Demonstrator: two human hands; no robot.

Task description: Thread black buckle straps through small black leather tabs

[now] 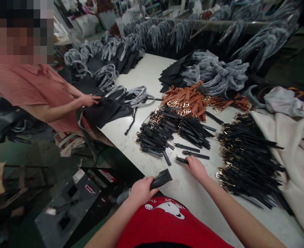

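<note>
The left hand [141, 191] was closed around a black tool with a wide, flattened end [163, 177] at the near edge of the smooth white counter [181, 182]. The right hand [196, 167] pinched a short black buckled strap [182, 160] just beside two similar loose straps [197, 155].

Black strap [181, 160] partly hidden by right hand [196, 168], co-worker [20, 84] cut off at left

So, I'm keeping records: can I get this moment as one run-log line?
left hand: holding black flat-ended tool | right hand: gripping black buckled strap | nearby: two loose straps on white table
</note>
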